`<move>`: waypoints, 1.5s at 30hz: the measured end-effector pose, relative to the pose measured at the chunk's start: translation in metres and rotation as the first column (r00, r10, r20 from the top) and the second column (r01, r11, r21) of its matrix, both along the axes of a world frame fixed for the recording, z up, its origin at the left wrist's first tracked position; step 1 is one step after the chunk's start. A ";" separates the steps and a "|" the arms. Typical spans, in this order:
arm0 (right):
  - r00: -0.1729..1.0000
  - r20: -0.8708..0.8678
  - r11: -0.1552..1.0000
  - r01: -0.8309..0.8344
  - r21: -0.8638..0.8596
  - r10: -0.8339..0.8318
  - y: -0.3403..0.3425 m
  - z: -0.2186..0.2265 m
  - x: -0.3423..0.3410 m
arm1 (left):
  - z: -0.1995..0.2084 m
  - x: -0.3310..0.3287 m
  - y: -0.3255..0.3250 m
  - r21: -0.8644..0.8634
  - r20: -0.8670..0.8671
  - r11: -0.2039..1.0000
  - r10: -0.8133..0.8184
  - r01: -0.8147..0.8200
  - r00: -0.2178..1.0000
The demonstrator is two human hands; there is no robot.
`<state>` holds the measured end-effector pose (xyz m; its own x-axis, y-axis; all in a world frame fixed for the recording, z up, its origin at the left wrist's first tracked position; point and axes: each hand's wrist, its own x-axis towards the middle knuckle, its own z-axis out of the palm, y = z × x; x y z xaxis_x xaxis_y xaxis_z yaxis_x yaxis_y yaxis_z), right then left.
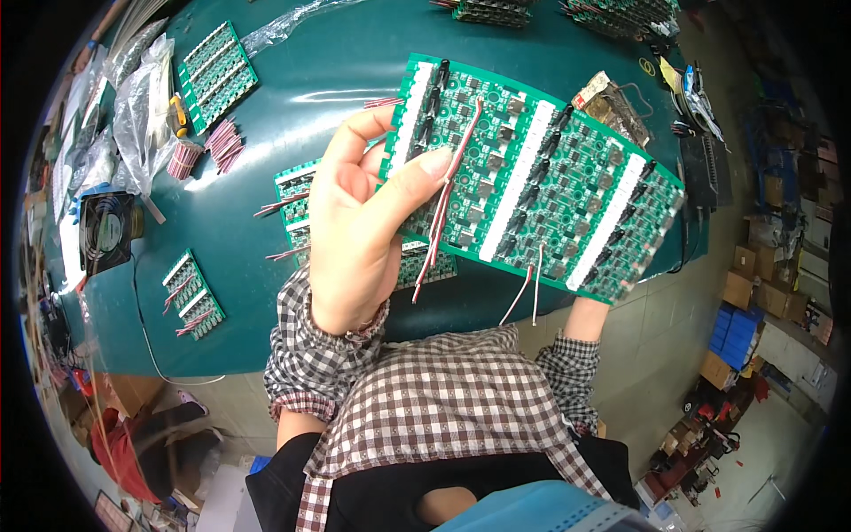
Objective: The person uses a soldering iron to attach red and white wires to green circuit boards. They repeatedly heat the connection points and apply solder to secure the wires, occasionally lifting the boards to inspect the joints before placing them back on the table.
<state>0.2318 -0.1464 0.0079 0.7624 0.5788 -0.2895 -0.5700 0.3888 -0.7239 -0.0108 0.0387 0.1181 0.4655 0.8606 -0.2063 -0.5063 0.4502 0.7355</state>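
Tilted up in front of me is a large green circuit board panel point(558, 160) with white strips, rows of small chips and black parts along the strips. My left hand point(355, 213) is closed on its left end, thumb on the face and fingers behind. Red, black and white wires point(443, 208) hang across the board beside that thumb. More thin wires point(535, 288) dangle below its lower edge. Of my right hand point(588, 317), only the wrist shows under the board's lower right; its fingers are hidden behind the board. Other wired circuit boards point(297, 199) lie on the table behind my left hand.
The green table point(266, 328) carries a small board point(193, 297), another panel point(219, 75), wire bundles point(224, 144), a black fan point(106, 229) and plastic bags point(137, 115). Board stacks point(620, 13) and a worn metal box point(612, 106) are at the far right. A person point(142, 452) is at lower left.
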 end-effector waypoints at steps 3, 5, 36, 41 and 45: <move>0.996 -0.058 0.996 -0.070 0.058 0.074 0.007 0.014 -0.012 | -0.004 0.002 0.002 -0.089 0.047 0.995 -0.031 0.035 0.998; 0.988 -0.093 0.989 -0.111 0.098 0.120 0.009 0.019 -0.014 | -0.010 0.003 0.004 -0.131 0.063 0.990 -0.049 0.057 0.997; 0.923 -0.264 0.883 -0.139 0.449 0.280 -0.006 -0.025 0.008 | -0.084 0.056 0.082 0.166 -0.592 0.685 -0.506 0.710 0.627; 0.920 -0.235 0.862 -0.174 0.476 0.315 -0.007 -0.021 0.007 | -0.105 0.065 0.090 0.085 -0.597 0.648 -0.575 0.757 0.559; 0.914 -0.243 0.869 -0.187 0.457 0.324 -0.006 -0.018 0.005 | -0.104 0.064 0.089 0.132 -0.692 0.605 -0.511 0.786 0.510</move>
<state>0.2370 -0.1529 -0.0102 0.4848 0.8583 -0.1684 -0.8540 0.4230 -0.3028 0.0532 0.1278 0.0144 0.8411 0.4082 -0.3548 0.3533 0.0820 0.9319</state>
